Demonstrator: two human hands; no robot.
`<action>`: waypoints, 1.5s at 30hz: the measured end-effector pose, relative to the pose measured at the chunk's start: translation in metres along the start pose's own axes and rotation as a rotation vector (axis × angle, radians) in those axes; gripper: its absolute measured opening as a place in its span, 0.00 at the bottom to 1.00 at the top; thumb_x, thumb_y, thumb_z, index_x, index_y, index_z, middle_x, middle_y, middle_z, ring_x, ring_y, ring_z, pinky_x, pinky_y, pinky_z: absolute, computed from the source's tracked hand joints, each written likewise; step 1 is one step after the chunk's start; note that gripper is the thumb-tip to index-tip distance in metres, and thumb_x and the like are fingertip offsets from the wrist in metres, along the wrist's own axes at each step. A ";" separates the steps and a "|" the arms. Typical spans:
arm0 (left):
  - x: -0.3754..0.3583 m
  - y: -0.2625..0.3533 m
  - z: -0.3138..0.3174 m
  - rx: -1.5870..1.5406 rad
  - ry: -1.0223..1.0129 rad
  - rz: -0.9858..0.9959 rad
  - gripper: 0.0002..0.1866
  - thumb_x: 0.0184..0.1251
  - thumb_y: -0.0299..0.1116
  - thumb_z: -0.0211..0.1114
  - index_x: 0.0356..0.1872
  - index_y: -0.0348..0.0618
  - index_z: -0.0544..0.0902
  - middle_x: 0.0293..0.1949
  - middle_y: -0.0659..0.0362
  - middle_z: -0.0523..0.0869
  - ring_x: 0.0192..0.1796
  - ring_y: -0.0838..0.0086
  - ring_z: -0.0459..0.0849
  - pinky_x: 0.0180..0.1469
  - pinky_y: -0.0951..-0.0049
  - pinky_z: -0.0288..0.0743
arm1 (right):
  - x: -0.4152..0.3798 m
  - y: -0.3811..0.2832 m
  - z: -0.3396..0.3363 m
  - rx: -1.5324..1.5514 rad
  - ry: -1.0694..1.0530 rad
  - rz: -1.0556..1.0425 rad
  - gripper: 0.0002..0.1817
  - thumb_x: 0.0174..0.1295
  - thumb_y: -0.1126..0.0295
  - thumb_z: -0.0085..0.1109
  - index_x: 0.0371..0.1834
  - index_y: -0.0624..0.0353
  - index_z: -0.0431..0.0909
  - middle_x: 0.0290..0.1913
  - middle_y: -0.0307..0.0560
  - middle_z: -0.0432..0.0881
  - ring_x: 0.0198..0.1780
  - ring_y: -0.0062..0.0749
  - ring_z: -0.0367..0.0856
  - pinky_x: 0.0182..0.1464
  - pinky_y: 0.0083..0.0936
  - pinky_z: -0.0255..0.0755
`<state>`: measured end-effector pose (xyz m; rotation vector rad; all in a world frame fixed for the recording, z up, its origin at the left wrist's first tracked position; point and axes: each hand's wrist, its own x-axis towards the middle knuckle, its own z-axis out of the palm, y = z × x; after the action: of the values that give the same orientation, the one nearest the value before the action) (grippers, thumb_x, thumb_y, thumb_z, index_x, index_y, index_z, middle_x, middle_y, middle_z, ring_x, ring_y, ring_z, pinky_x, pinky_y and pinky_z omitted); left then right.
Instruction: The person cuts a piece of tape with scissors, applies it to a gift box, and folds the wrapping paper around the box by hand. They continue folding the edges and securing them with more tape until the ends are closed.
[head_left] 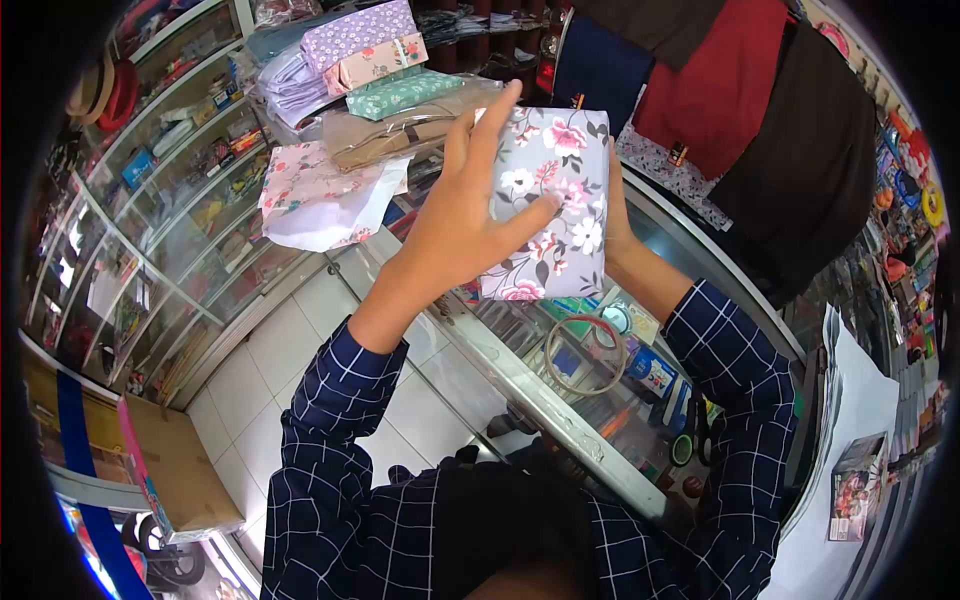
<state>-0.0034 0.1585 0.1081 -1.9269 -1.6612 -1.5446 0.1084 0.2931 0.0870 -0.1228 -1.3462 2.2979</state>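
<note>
A box wrapped in grey floral paper [545, 235] is held up over the counter, between my two hands. My left hand [455, 205] grips it from the left, its thumb lying across the front face and its fingers stretched along the left edge. On the other side my right hand [618, 215] supports the right edge; most of its fingers are hidden behind the box. Below the box, a roll of tape [550, 350] rests on the glass counter. Scissors [693, 440] with dark handles lie near my right forearm.
Pink floral paper [300, 185] with a white underside lies at the left end of the counter. Behind it are a clear plastic bag [430, 125] and several floral parcels [365, 40]. Dark and red cloths [715, 85] hang ahead. Glass shelves [150, 200] stand left; a cardboard box [185, 465] sits lower left.
</note>
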 end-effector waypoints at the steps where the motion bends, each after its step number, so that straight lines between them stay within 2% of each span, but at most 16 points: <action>1: 0.000 0.005 -0.001 0.005 -0.020 -0.030 0.43 0.55 0.40 0.68 0.71 0.49 0.56 0.67 0.36 0.54 0.64 0.39 0.67 0.61 0.54 0.67 | 0.001 -0.001 -0.003 -0.046 0.015 -0.023 0.45 0.61 0.30 0.36 0.66 0.58 0.63 0.59 0.55 0.74 0.56 0.41 0.78 0.59 0.35 0.73; 2: 0.000 0.003 0.000 0.031 -0.026 0.014 0.41 0.55 0.41 0.68 0.70 0.50 0.58 0.68 0.34 0.51 0.63 0.37 0.67 0.61 0.54 0.67 | 0.002 -0.001 -0.006 -0.095 0.012 -0.050 0.44 0.60 0.30 0.37 0.65 0.58 0.63 0.59 0.54 0.74 0.55 0.38 0.79 0.59 0.34 0.74; 5: -0.001 -0.008 0.003 0.093 -0.048 0.125 0.36 0.56 0.44 0.67 0.67 0.52 0.65 0.70 0.31 0.45 0.62 0.33 0.68 0.59 0.55 0.69 | 0.007 -0.003 -0.024 -0.225 0.041 -0.019 0.46 0.61 0.28 0.24 0.71 0.53 0.56 0.67 0.53 0.66 0.64 0.45 0.71 0.66 0.43 0.66; 10: -0.007 -0.030 0.008 0.110 -0.107 0.179 0.31 0.58 0.45 0.68 0.61 0.48 0.72 0.71 0.31 0.41 0.58 0.36 0.73 0.56 0.59 0.72 | 0.005 -0.003 -0.022 -0.266 0.113 -0.031 0.48 0.59 0.26 0.20 0.70 0.54 0.59 0.66 0.53 0.67 0.63 0.45 0.71 0.66 0.42 0.65; 18: -0.003 -0.030 0.014 -0.008 -0.068 0.190 0.28 0.56 0.44 0.68 0.58 0.47 0.74 0.72 0.35 0.42 0.60 0.35 0.71 0.57 0.57 0.71 | 0.009 0.004 -0.042 -0.268 0.101 -0.112 0.47 0.60 0.27 0.30 0.70 0.55 0.58 0.66 0.52 0.67 0.64 0.43 0.70 0.66 0.41 0.65; 21: -0.003 -0.022 0.009 0.052 -0.125 0.155 0.28 0.55 0.42 0.67 0.58 0.47 0.74 0.72 0.35 0.43 0.61 0.35 0.69 0.58 0.57 0.71 | 0.004 0.003 -0.041 -0.268 0.042 -0.162 0.40 0.64 0.33 0.38 0.64 0.58 0.63 0.60 0.51 0.73 0.57 0.34 0.75 0.59 0.31 0.70; 26: -0.004 -0.022 0.000 0.137 -0.198 0.139 0.28 0.56 0.40 0.67 0.58 0.47 0.71 0.73 0.36 0.42 0.63 0.35 0.67 0.59 0.58 0.70 | 0.000 0.003 -0.048 -0.311 -0.002 -0.198 0.33 0.69 0.43 0.40 0.65 0.59 0.60 0.60 0.49 0.72 0.59 0.31 0.73 0.61 0.30 0.68; 29: -0.018 -0.037 0.006 0.109 -0.137 0.176 0.32 0.57 0.36 0.68 0.59 0.43 0.62 0.70 0.34 0.51 0.61 0.42 0.73 0.59 0.61 0.70 | -0.001 0.001 -0.049 -0.451 0.015 -0.242 0.33 0.69 0.44 0.41 0.68 0.57 0.56 0.61 0.49 0.70 0.61 0.28 0.70 0.62 0.28 0.66; 33: -0.041 -0.047 0.020 -0.139 -0.145 -0.131 0.37 0.60 0.33 0.68 0.59 0.37 0.50 0.60 0.35 0.68 0.56 0.55 0.77 0.57 0.65 0.70 | -0.011 -0.009 -0.051 -0.645 0.034 -0.239 0.38 0.66 0.48 0.51 0.70 0.56 0.46 0.65 0.50 0.61 0.65 0.36 0.63 0.63 0.32 0.63; 34: -0.043 -0.046 0.024 -0.208 -0.119 -0.146 0.38 0.60 0.33 0.68 0.59 0.35 0.48 0.57 0.36 0.71 0.55 0.58 0.78 0.56 0.66 0.70 | -0.017 -0.006 -0.046 -0.733 0.007 -0.313 0.47 0.59 0.54 0.62 0.70 0.58 0.38 0.64 0.54 0.59 0.66 0.40 0.62 0.64 0.35 0.61; 37: -0.039 -0.033 0.021 -0.282 -0.082 -0.210 0.39 0.60 0.33 0.68 0.63 0.36 0.49 0.54 0.40 0.76 0.56 0.61 0.78 0.58 0.65 0.69 | -0.021 0.001 -0.027 -0.907 -0.026 -0.440 0.53 0.52 0.61 0.70 0.68 0.62 0.35 0.61 0.58 0.60 0.66 0.40 0.62 0.65 0.35 0.60; 38: -0.035 -0.028 0.016 -0.279 -0.090 -0.257 0.39 0.60 0.33 0.68 0.64 0.37 0.50 0.54 0.40 0.76 0.57 0.61 0.77 0.58 0.65 0.69 | -0.015 -0.003 -0.024 -0.947 -0.002 -0.416 0.54 0.49 0.66 0.73 0.66 0.64 0.36 0.61 0.60 0.62 0.64 0.43 0.66 0.63 0.40 0.64; 39: -0.031 -0.027 0.013 -0.274 -0.098 -0.299 0.39 0.60 0.33 0.68 0.65 0.38 0.51 0.55 0.41 0.76 0.57 0.62 0.77 0.59 0.64 0.68 | -0.012 -0.010 -0.012 -0.803 0.056 -0.276 0.53 0.49 0.66 0.73 0.66 0.63 0.36 0.60 0.60 0.63 0.62 0.44 0.68 0.61 0.42 0.66; 40: -0.028 -0.030 0.010 -0.306 -0.048 -0.294 0.36 0.61 0.29 0.67 0.67 0.40 0.57 0.59 0.50 0.75 0.58 0.69 0.76 0.60 0.68 0.68 | -0.008 -0.018 0.006 -0.657 0.113 -0.138 0.53 0.49 0.65 0.72 0.65 0.63 0.36 0.59 0.60 0.64 0.61 0.44 0.70 0.59 0.45 0.68; 42: -0.018 -0.044 -0.004 -0.402 0.009 -0.239 0.33 0.62 0.28 0.66 0.65 0.40 0.60 0.60 0.50 0.74 0.60 0.70 0.74 0.61 0.70 0.66 | 0.019 -0.021 0.002 -0.466 0.171 0.027 0.52 0.50 0.62 0.71 0.66 0.61 0.37 0.59 0.61 0.67 0.56 0.46 0.76 0.52 0.56 0.73; 45: -0.006 -0.057 -0.041 -0.377 0.093 -0.142 0.31 0.61 0.30 0.67 0.63 0.40 0.62 0.60 0.51 0.73 0.63 0.69 0.71 0.66 0.70 0.62 | 0.064 -0.045 0.011 -0.263 -0.042 0.208 0.46 0.54 0.54 0.67 0.70 0.58 0.50 0.70 0.48 0.59 0.61 0.50 0.73 0.52 0.56 0.73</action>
<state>-0.0720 0.1481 0.0953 -1.8963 -1.5887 -2.0978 0.0647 0.3308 0.1407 -0.3143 -1.7254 2.2873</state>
